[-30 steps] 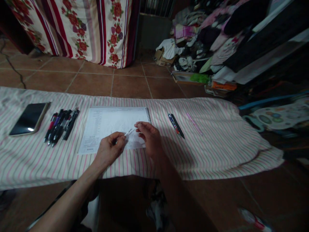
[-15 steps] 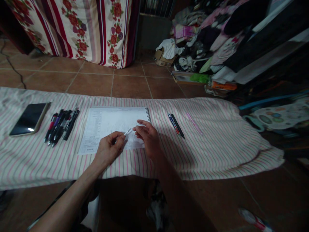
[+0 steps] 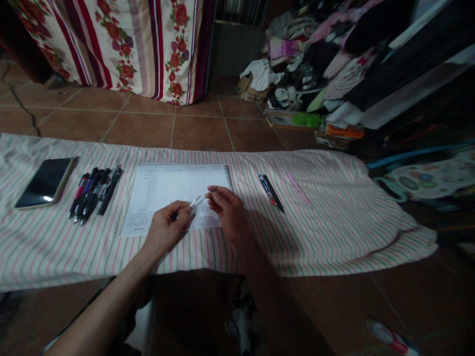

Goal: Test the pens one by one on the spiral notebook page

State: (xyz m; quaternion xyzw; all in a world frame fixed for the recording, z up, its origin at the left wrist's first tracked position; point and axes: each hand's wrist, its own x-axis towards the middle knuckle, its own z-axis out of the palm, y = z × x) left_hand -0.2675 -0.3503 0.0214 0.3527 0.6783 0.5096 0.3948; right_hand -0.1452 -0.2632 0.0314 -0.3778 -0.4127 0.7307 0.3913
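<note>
My left hand [image 3: 166, 228] is closed around a thin white pen [image 3: 196, 201] whose tip points right, above the near edge of a spiral notebook [image 3: 166, 190]. My right hand [image 3: 230, 212] hovers just right of that pen tip, its thumb and fingers pinched together close to the tip; whether they hold a small part is too small to tell. The notebook lies open on a pink-striped cloth [image 3: 334, 222] showing a printed table on the page.
A phone [image 3: 44, 182] lies at the far left of the cloth, beside a row of several dark pens [image 3: 94, 193]. Two pens [image 3: 270, 192] and a pink pen [image 3: 299, 190] lie right of the notebook. Floral fabric [image 3: 122, 44] and a pile of clothes [image 3: 315, 64] stand behind on the tiled floor.
My right hand's fingers have drawn together into a pinch near the pen tip and lifted slightly. My left hand and the pen have barely moved.
</note>
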